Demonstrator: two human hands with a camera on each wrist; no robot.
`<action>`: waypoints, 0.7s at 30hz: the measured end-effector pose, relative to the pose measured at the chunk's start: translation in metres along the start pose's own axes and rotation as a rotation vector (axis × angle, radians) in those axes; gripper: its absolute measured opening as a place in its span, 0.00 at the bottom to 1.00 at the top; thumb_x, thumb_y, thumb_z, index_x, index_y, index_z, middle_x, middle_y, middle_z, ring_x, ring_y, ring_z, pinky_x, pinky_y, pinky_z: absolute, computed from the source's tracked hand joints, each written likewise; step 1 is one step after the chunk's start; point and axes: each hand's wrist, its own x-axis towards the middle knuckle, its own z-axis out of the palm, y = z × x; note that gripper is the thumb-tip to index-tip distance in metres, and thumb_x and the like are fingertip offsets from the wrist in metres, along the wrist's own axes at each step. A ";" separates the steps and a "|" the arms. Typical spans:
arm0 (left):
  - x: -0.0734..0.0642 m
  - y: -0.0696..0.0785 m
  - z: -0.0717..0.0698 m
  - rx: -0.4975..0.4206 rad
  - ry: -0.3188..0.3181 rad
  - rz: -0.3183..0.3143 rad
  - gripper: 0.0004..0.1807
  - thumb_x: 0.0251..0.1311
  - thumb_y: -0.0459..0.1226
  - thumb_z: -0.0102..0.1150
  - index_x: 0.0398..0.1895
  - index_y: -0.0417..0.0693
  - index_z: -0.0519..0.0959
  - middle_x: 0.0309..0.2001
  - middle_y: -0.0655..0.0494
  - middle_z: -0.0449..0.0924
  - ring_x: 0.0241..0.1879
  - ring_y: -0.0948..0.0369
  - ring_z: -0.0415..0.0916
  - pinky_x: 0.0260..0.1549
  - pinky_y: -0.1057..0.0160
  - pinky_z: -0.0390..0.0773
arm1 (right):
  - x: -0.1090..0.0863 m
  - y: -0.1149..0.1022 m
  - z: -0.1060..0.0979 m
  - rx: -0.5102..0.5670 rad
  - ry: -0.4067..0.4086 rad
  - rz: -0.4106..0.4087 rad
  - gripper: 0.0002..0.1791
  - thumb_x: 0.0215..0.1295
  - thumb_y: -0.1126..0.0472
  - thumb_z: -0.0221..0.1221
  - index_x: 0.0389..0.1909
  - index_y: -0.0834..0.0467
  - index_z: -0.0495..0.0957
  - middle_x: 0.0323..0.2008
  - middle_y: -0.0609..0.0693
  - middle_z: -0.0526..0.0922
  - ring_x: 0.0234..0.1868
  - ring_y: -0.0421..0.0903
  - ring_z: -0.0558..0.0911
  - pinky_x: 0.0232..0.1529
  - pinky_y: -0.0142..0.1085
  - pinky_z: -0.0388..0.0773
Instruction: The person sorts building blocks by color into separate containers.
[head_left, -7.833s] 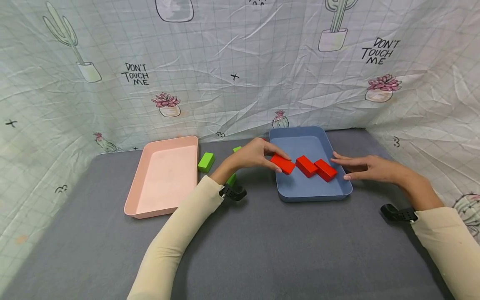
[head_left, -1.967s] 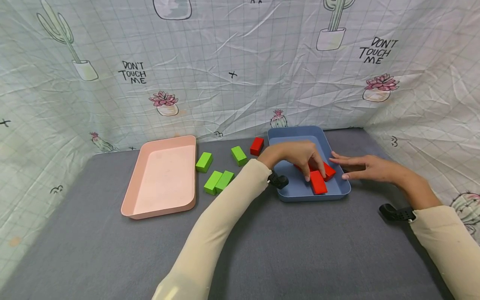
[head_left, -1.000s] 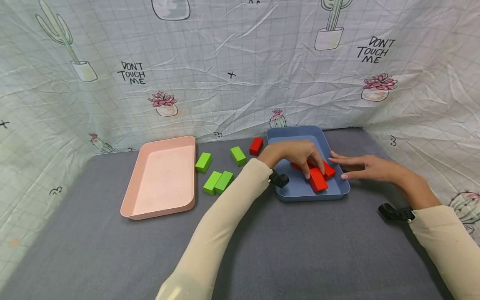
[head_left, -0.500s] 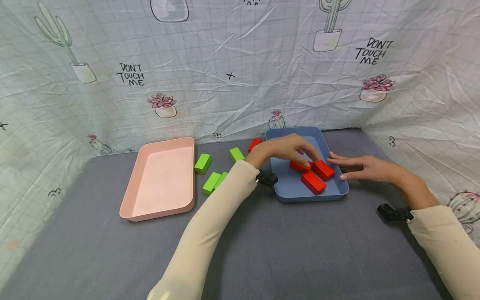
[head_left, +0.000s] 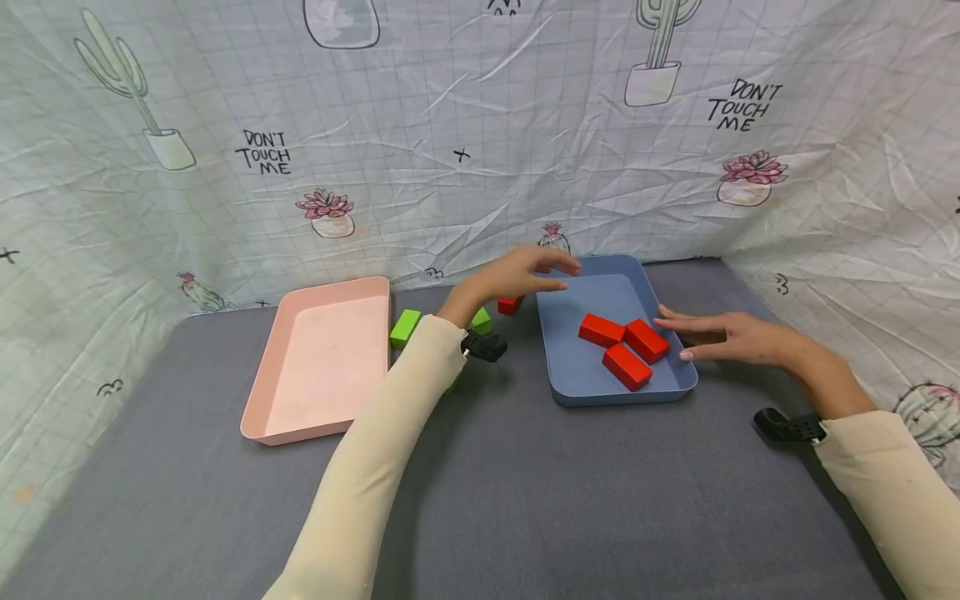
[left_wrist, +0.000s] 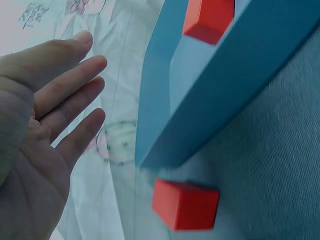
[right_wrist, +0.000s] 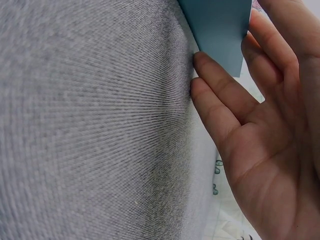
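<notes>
- Gripping nothing with the left hand (head_left: 517, 273); held at the far left corner of the blue tray (head_left: 570, 379), with thumb and fingers apart and loosely extended.
- Gripping nothing with the right hand (head_left: 727, 337) either; set against the right rim of the tray, seemingly touching, with fingers extended.
- Close below the left hand, a lone red block (head_left: 509, 307), on the tabletop (head_left: 600, 500) just outside the tray's left wall and partly covered in the head view.
- Inside the tray, three red blocks (head_left: 627, 367), lying flat toward the right and near side, with corners close or meeting.
- Probably light and stiff, judging by crisp edges and plain flat faces; perhaps a little slippery, hardly fragile. Best pinched across the two long sides, thumb opposite fingertips; tighter to reach where crowded together.
- Likely thin-walled and light too, in the tray's case; best steadied by the rim.
- Farther left, behind and beside the left sleeve (head_left: 375, 467), green blocks (head_left: 406, 329), partly hidden, so impossible to count surely.
- Beyond these, a pink tray (head_left: 322, 358); at the back, a printed cloth (head_left: 420, 183).
</notes>
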 end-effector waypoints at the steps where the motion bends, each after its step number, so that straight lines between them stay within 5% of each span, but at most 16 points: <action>1: -0.003 -0.003 -0.001 0.001 0.015 -0.010 0.23 0.71 0.40 0.62 0.67 0.46 0.77 0.62 0.54 0.80 0.63 0.64 0.74 0.67 0.58 0.71 | 0.000 0.000 0.000 0.000 -0.002 0.003 0.36 0.68 0.52 0.66 0.75 0.49 0.67 0.79 0.56 0.54 0.77 0.67 0.54 0.67 0.71 0.54; 10: -0.026 -0.023 -0.004 -0.028 0.128 -0.062 0.23 0.72 0.38 0.61 0.66 0.37 0.76 0.65 0.45 0.78 0.66 0.52 0.74 0.66 0.59 0.72 | 0.000 0.002 0.001 0.008 -0.013 0.028 0.36 0.68 0.51 0.65 0.76 0.47 0.66 0.80 0.57 0.53 0.77 0.70 0.52 0.66 0.75 0.51; 21: -0.049 -0.044 -0.006 -0.059 0.259 -0.159 0.24 0.72 0.36 0.60 0.67 0.35 0.75 0.63 0.43 0.79 0.64 0.51 0.76 0.64 0.59 0.74 | 0.000 -0.001 0.000 0.016 -0.011 0.027 0.37 0.68 0.51 0.65 0.76 0.49 0.66 0.80 0.58 0.53 0.77 0.70 0.51 0.66 0.76 0.50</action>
